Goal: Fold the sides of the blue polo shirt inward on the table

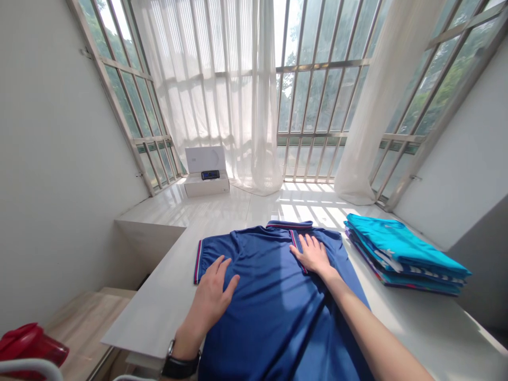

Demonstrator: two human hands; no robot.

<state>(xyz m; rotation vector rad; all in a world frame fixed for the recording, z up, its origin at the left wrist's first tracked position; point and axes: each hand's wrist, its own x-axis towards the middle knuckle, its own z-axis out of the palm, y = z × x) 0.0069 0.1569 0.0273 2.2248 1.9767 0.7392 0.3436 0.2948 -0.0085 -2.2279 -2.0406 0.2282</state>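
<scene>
A navy blue polo shirt (273,312) lies spread front side up, its striped collar toward the window. My left hand (214,291), with a dark watch on the wrist, rests on the shirt's left side near the striped sleeve cuff; its fingers are spread. Over the button placket below the collar lies my right hand (311,254), flat with fingers apart. Neither hand grips the cloth. The shirt's right sleeve is not plainly visible, and the lower hem runs out of view.
A stack of folded clothes (408,254), bright turquoise on top, sits to the right on the white table (159,312). Near the window stands an open white box (206,185) with a dark device on it. A red container (32,344) is at the lower left.
</scene>
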